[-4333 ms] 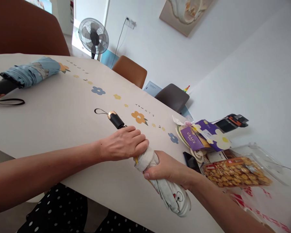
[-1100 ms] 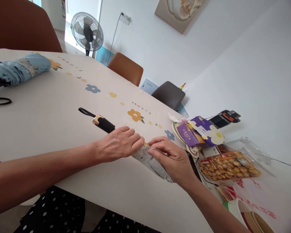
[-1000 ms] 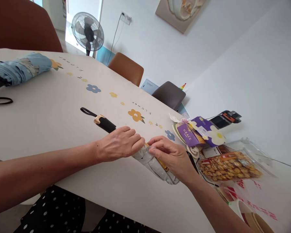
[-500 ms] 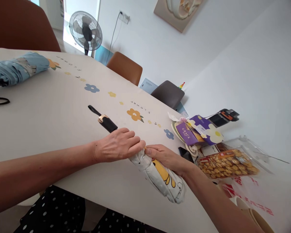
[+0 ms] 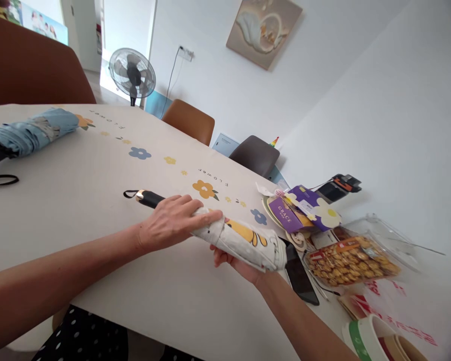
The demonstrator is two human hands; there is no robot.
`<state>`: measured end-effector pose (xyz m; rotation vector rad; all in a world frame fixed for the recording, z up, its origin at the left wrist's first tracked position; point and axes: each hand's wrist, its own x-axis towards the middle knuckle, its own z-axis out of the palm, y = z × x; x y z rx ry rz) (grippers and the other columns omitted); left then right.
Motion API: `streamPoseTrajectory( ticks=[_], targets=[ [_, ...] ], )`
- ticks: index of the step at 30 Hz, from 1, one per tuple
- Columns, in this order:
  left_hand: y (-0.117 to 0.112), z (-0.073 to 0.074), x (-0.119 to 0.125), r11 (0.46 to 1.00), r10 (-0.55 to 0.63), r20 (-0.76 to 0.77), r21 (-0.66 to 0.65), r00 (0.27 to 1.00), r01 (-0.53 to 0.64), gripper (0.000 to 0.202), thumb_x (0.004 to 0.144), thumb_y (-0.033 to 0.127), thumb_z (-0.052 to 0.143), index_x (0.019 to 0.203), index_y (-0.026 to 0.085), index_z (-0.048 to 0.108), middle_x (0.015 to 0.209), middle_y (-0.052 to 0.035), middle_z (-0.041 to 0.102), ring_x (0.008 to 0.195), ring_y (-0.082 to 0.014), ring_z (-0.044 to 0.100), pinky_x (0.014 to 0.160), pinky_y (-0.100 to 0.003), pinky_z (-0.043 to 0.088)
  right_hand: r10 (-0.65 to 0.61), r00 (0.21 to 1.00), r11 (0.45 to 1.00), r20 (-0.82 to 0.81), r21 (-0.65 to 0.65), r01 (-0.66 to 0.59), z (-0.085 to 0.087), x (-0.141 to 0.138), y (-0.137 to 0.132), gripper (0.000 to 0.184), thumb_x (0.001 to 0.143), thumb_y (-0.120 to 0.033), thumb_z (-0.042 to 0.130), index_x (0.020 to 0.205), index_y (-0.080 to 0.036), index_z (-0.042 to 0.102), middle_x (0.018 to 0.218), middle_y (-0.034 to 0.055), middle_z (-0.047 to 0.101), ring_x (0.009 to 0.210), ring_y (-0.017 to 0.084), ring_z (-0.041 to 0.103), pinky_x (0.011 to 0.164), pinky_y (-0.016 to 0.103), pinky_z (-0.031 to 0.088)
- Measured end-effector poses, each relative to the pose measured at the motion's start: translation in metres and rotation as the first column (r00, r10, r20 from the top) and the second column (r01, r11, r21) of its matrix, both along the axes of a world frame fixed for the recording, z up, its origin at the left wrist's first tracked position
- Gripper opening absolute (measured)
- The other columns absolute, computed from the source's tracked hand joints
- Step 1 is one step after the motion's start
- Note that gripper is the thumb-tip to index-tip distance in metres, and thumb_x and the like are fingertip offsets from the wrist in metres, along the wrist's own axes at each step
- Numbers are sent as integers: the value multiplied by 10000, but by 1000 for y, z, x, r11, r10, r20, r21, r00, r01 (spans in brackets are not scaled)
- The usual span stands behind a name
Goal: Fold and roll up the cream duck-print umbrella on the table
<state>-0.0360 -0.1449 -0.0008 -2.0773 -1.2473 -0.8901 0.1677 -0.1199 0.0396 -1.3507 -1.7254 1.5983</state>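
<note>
A folded white umbrella (image 5: pixel 244 240) with a yellow cartoon print lies across my hands, just above the table (image 5: pixel 78 180). Its black handle (image 5: pixel 148 198) with a gold ring and wrist loop points left. My left hand (image 5: pixel 171 220) is wrapped over the umbrella near the handle end, fingers closed on the fabric. My right hand (image 5: pixel 235 263) cups the canopy from underneath, mostly hidden by it.
A folded blue umbrella (image 5: pixel 30 133) lies at the far left. To the right are a black phone (image 5: pixel 300 276), a purple box (image 5: pixel 300 210), a clear snack tub (image 5: pixel 353 258) and stacked paper cups (image 5: pixel 379 341). Chairs (image 5: pixel 190 120) and a fan (image 5: pixel 132 75) stand beyond.
The umbrella has turned from pointing down over the table edge to lying nearly level. My right hand went from pinching the fabric on top to supporting it from below. The view tilted up.
</note>
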Motion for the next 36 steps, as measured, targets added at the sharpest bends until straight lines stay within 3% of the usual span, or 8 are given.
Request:
streamPoseTrajectory(
  ticks=[4,10,15,22,25,28,31,36],
  targets=[
    [8,-2,-6,985,136,84,97,987,-144,422,787,131,487,1176,293,482,774,-5,601,643,-129,514,549,-239,340,138,923,989,-359,-4,-150,-2,-12,-4,465,725,-385,631,1150,-225,531,1125,103,596,1033,258,563,832,443,474],
    [8,-11,4,970,224,128,65,966,-234,424,790,140,479,1196,261,469,748,-18,601,626,-137,526,528,-240,348,-51,790,989,-611,78,124,-6,-54,-15,342,822,-329,490,1158,-272,521,1131,45,586,1145,216,467,896,412,434],
    [7,-11,8,988,150,204,-49,967,-143,582,777,219,524,1316,160,311,958,-87,618,815,-194,574,660,-295,442,-106,672,969,-733,76,235,2,-61,10,333,709,-183,566,1037,-239,575,969,9,622,1013,193,547,890,364,430],
    [10,-4,2,953,65,455,-291,888,80,807,674,398,656,1339,182,253,1188,-127,540,1054,-282,515,833,-429,433,-27,774,952,-632,220,213,29,-33,37,224,627,-149,493,809,-196,615,903,35,628,958,250,571,855,429,427],
    [6,4,0,771,-69,646,-449,760,452,730,685,456,634,1297,198,329,1083,-103,586,919,-243,574,727,-378,471,6,789,974,-614,183,135,31,-27,45,240,606,-200,452,792,-213,602,885,35,629,924,263,582,822,454,436],
    [1,12,1,263,-107,911,-360,397,895,495,783,452,526,1186,178,437,1071,-110,575,846,-194,601,682,-323,480,23,745,992,-667,110,68,26,-31,51,258,597,-262,455,799,-198,603,813,55,632,870,267,587,781,450,454],
    [-3,13,7,-138,263,955,-100,134,985,404,790,457,515,1061,161,472,1020,-103,571,699,-157,615,639,-319,485,-65,701,997,-710,-80,11,17,-44,54,278,622,-339,474,776,-157,615,734,80,624,812,272,592,729,429,474],
    [-3,1,18,49,552,834,-12,-17,999,337,702,376,644,903,186,452,772,4,530,510,-99,538,514,-268,447,-229,724,970,-650,-211,117,1,-65,56,338,745,-449,469,787,-151,623,780,79,647,790,242,600,713,379,483]
  ],
)
